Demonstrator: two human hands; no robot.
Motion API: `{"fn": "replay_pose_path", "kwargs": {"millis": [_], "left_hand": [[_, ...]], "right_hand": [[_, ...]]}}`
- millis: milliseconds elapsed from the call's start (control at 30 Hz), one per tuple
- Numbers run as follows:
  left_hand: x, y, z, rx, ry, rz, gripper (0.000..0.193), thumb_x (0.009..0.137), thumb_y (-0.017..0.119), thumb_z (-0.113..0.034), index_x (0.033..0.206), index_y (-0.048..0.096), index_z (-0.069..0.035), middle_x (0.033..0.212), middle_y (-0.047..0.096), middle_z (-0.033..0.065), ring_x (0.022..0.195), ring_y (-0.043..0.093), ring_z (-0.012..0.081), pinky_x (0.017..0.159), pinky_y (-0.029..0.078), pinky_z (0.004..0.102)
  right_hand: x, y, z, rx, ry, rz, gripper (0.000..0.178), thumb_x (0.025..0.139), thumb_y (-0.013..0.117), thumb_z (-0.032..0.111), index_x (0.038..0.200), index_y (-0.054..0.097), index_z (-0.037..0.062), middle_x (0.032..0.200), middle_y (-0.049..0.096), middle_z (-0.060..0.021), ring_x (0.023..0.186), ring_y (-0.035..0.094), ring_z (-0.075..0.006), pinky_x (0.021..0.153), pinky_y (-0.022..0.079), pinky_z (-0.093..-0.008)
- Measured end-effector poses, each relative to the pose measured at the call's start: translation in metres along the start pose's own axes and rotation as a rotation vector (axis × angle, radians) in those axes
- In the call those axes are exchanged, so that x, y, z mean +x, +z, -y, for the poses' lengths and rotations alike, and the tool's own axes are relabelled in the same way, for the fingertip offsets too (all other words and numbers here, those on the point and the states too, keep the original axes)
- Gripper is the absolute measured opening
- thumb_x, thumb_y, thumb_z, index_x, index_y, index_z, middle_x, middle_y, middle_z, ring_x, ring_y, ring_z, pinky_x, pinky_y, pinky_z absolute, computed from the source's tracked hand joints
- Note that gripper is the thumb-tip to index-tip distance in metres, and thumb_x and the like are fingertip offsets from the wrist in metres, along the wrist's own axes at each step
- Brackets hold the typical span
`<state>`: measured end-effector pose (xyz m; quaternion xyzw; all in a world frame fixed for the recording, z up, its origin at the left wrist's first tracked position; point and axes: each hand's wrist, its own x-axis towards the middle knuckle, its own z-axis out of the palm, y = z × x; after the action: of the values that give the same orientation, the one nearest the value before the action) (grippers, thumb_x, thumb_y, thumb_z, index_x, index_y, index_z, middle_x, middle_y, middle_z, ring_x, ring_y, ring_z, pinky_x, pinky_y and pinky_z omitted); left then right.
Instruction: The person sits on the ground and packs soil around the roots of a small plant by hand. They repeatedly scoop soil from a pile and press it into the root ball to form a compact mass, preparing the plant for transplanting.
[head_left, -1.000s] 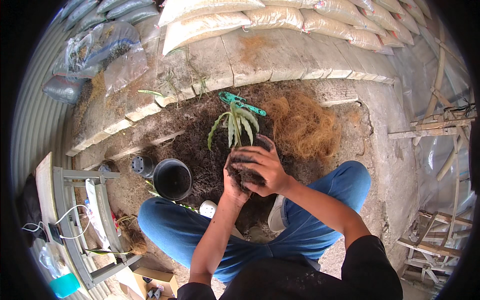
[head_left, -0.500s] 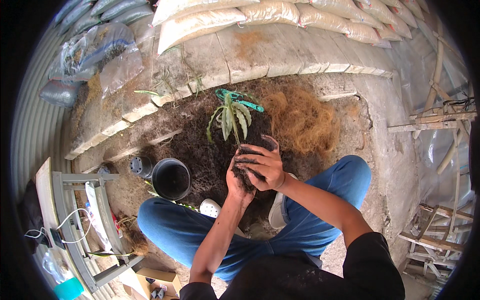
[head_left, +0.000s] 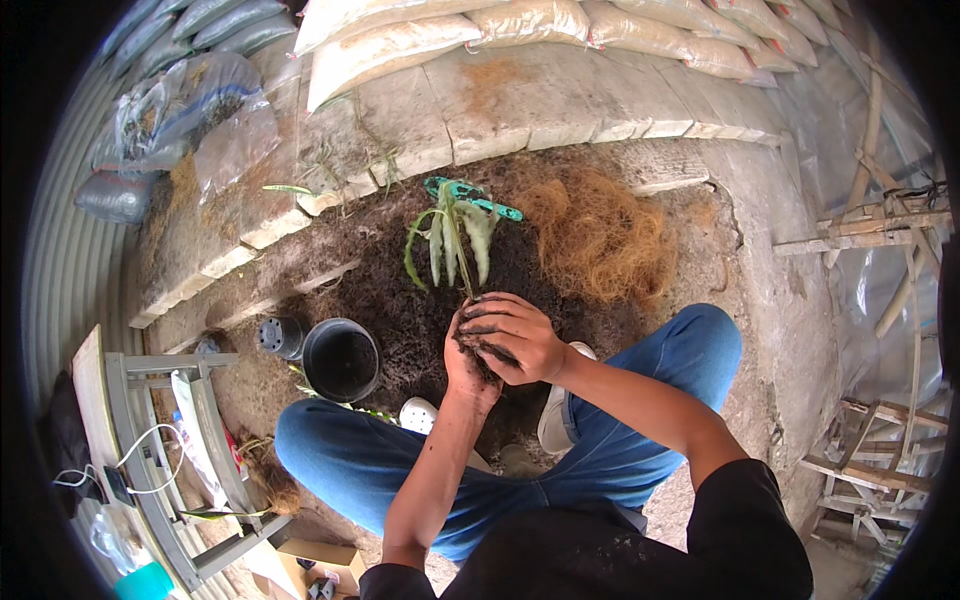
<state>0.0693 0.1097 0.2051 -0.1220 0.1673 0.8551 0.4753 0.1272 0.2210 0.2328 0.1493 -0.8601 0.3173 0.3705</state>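
Note:
A leafy potted-type plant (head_left: 447, 238) with long, wavy-edged green leaves points away from me, its stem running down between my hands. My left hand (head_left: 463, 362) cups the soil-covered root ball (head_left: 476, 345) from the left and below. Over its right side curl the soil-smeared fingers of my right hand (head_left: 525, 338). Most of the root ball is hidden by my fingers. Just beyond the leaves a green hand trowel (head_left: 500, 209) lies on the dark soil (head_left: 400, 325).
A black pot (head_left: 342, 360) stands left of my hands, with a smaller grey pot (head_left: 280, 336) beside it. Brown coconut fibre (head_left: 610, 240) is heaped at the right. Filled sacks (head_left: 395, 62) line the far ledge. A grey bench (head_left: 135, 400) stands at left, near an open cardboard box (head_left: 320, 560).
My right hand's fingers have closed down over the root ball, with the raised finger now lowered. Both hands and the plant have shifted slightly left.

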Motion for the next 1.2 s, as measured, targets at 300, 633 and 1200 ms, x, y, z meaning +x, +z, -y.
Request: {"fn": "replay_pose_path", "kwargs": {"millis": [300, 633, 1200], "left_hand": [[-0.011, 0.016, -0.006, -0.04, -0.04, 0.023, 0.035, 0.102, 0.033, -0.035, 0.117, 0.055, -0.013, 0.111, 0.061, 0.0089, 0.101, 0.063, 0.0237, 0.086, 0.055, 0.0359], [-0.009, 0.008, 0.005, -0.051, 0.007, 0.066, 0.035, 0.101, 0.035, -0.033, 0.116, 0.055, -0.009, 0.11, 0.06, 0.0089, 0.101, 0.062, 0.0233, 0.088, 0.054, 0.0362], [-0.009, 0.005, -0.012, -0.092, 0.008, 0.034, 0.041, 0.099, 0.039, -0.035, 0.124, 0.056, -0.007, 0.122, 0.061, 0.0104, 0.11, 0.06, 0.0268, 0.095, 0.05, 0.0395]], "right_hand": [[0.023, -0.012, 0.016, -0.065, 0.068, 0.135, 0.032, 0.081, 0.068, 0.025, 0.108, 0.068, 0.0086, 0.116, 0.064, -0.0062, 0.114, 0.059, -0.0257, 0.107, 0.032, -0.0555], [-0.003, -0.003, 0.003, -0.065, 0.078, -0.025, 0.023, 0.083, 0.059, 0.019, 0.099, 0.072, 0.0085, 0.102, 0.07, -0.0058, 0.105, 0.065, -0.0262, 0.106, 0.029, -0.0543], [0.027, -0.027, 0.022, -0.088, 0.142, 0.156, 0.047, 0.087, 0.06, 0.037, 0.124, 0.062, 0.0082, 0.136, 0.054, -0.0121, 0.13, 0.046, -0.0332, 0.113, 0.019, -0.0563]]}}
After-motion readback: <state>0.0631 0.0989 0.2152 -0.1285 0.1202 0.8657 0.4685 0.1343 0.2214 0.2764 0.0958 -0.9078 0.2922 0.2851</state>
